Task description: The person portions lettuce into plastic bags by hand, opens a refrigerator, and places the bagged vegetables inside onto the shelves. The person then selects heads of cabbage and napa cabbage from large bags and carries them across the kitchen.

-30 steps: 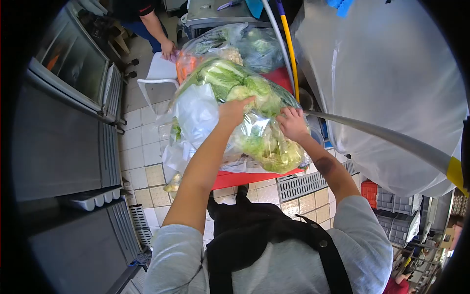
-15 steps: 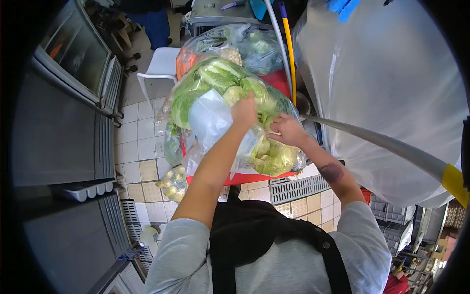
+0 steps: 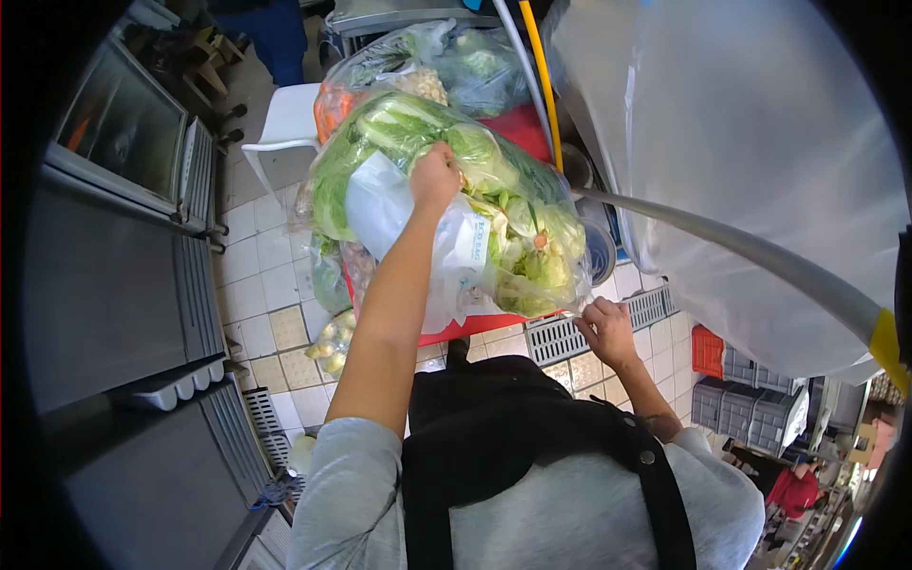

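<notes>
A large clear plastic bag [image 3: 480, 142] full of leafy greens lies in front of me on a red surface. Inside are long pale-green cabbages [image 3: 399, 123] and loose yellow-green leaves [image 3: 532, 266]. My left hand [image 3: 435, 178] is closed over the middle of the bag, its fingers curled on the plastic film. Beside that hand, a white plastic bag [image 3: 375, 199] with blue print spreads over the greens. At the bag's near right corner, my right hand [image 3: 608, 328] is closed with fingers pinched at the film's edge.
More bagged vegetables [image 3: 484, 71] lie behind, near a white stool [image 3: 290, 114]. A yellow pole [image 3: 540, 76] and a grey pole [image 3: 731, 228] stand on the right by plastic sheeting [image 3: 741, 114]. Fridges [image 3: 114, 275] line the left. Another person stands at the back.
My right hand has moved from over the greens down to the bag's near right corner. My left hand has shifted slightly left. More of the loose leaves shows now.
</notes>
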Demonstrator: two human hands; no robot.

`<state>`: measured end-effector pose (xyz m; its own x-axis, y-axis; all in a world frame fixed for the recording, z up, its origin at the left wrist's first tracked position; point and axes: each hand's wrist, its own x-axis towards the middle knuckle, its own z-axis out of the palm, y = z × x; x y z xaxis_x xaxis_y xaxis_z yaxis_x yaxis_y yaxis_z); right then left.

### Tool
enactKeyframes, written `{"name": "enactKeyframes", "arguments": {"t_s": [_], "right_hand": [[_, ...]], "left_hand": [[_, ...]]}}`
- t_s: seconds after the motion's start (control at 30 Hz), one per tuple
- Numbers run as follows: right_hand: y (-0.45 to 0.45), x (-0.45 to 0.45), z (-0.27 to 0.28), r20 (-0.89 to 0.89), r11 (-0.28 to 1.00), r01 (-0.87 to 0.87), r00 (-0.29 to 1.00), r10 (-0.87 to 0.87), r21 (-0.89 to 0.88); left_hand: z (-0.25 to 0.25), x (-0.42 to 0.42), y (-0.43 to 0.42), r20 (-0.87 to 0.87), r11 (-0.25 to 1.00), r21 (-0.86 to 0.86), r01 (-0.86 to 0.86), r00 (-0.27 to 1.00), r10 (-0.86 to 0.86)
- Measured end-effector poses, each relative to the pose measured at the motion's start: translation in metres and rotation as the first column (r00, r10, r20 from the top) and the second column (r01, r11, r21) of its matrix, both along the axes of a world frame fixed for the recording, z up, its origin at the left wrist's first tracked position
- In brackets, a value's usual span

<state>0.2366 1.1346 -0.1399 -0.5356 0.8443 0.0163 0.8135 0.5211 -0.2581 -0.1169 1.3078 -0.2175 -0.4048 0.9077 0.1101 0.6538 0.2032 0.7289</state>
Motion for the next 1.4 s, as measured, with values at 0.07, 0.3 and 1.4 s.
{"name": "enactKeyframes", "arguments": {"t_s": [0.07, 0.3, 1.4], "right_hand": [[-0.016, 0.016, -0.009, -0.023, 0.999, 0.024, 0.999, -0.023, 0.023], [-0.046, 0.058, -0.072, 0.023, 0.992, 0.119, 0.993, -0.119, 0.034], [0.034, -0.287, 0.04, -0.743, 0.526, -0.6, 0.662, -0.095, -0.602]], "left_hand": [[-0.008, -0.006, 0.011, 0.127, 0.999, 0.011, -0.042, 0.991, 0.04], [-0.022, -0.02, 0.035, 0.379, 0.996, -0.082, -0.036, 0.923, 0.064], [0.106, -0.149, -0.33, -0.153, 0.981, 0.022, -0.19, 0.969, 0.192]]}}
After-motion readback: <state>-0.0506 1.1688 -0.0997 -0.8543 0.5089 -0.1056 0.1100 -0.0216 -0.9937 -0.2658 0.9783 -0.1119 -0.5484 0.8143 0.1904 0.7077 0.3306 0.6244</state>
